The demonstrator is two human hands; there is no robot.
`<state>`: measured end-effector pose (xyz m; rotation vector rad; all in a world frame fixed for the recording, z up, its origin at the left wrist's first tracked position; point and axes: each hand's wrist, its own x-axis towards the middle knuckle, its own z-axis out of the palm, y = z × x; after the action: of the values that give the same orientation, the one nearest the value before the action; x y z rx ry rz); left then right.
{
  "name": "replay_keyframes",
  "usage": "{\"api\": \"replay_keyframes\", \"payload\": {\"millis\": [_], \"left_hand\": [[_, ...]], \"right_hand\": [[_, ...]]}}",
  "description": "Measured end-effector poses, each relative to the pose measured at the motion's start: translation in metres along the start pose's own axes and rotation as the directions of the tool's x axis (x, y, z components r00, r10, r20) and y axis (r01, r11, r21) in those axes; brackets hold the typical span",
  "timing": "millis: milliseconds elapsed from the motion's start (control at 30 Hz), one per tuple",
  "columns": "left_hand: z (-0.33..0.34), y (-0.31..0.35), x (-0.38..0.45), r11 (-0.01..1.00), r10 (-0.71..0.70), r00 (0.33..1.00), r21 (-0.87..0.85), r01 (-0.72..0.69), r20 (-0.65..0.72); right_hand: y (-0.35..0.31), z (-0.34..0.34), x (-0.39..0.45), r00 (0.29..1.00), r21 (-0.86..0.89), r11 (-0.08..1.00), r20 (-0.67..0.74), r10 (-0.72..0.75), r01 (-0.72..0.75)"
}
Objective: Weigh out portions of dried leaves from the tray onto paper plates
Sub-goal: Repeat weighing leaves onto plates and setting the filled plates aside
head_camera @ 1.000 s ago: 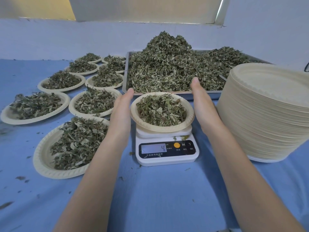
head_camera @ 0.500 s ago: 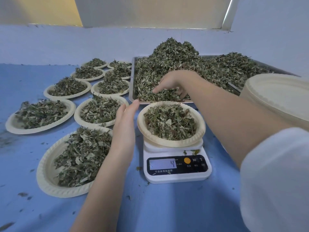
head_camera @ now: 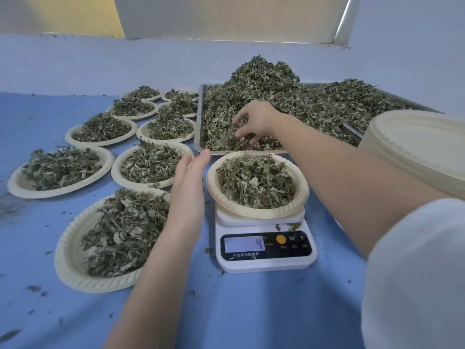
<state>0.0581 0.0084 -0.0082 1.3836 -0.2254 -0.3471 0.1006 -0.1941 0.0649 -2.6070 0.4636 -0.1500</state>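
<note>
Nearest, the left hand [head_camera: 187,182] stands straight-fingered, its grip released, just beside the plate [head_camera: 256,211] on the scale [head_camera: 266,258], likely ready to steady it. That plate's leaves sit heaped while the display shows 4, so the portion probably needs more. Beyond it, the right hand [head_camera: 254,122] digs curled fingers into the leaves [head_camera: 289,96] at the tray [head_camera: 198,122] front edge, its grip closing on a pinch. Left of both hands, filled plates [head_camera: 75,268] spread across the tabletop [head_camera: 226,311].

right fingertips [head_camera: 247,137]: sunk among dried leaves [head_camera: 276,104], grip unclear
plate stack [head_camera: 415,149]: cut by right edge
tray [head_camera: 200,117]: far rim buried under heap
scale [head_camera: 266,250]: small print unreadable
</note>
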Motion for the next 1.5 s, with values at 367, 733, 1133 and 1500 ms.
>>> {"api": "replay_keyframes", "payload": {"millis": [367,733,1133,1500], "left_hand": [[0.001,0.003,-0.001,1.0,-0.012,1.0,-0.01,0.012,-0.025],[0.0,0.005,-0.001,1.0,-0.008,0.999,-0.003,0.008,-0.048],[0.0,0.005,-0.002,1.0,0.006,0.999,0.019,-0.006,-0.035],[0.0,0.005,-0.003,0.999,0.002,0.999,0.032,-0.001,-0.036]], "right_hand": [[-0.008,-0.025,-0.077,0.971,0.157,0.975,-0.205,-0.123,0.157],[-0.014,-0.025,-0.107,0.963,-0.003,0.974,-0.145,-0.225,0.227],[-0.025,-0.031,-0.105,0.95,-0.028,0.965,-0.17,-0.262,0.261],[-0.023,-0.034,-0.11,0.951,-0.061,0.964,-0.158,-0.264,0.258]]}}
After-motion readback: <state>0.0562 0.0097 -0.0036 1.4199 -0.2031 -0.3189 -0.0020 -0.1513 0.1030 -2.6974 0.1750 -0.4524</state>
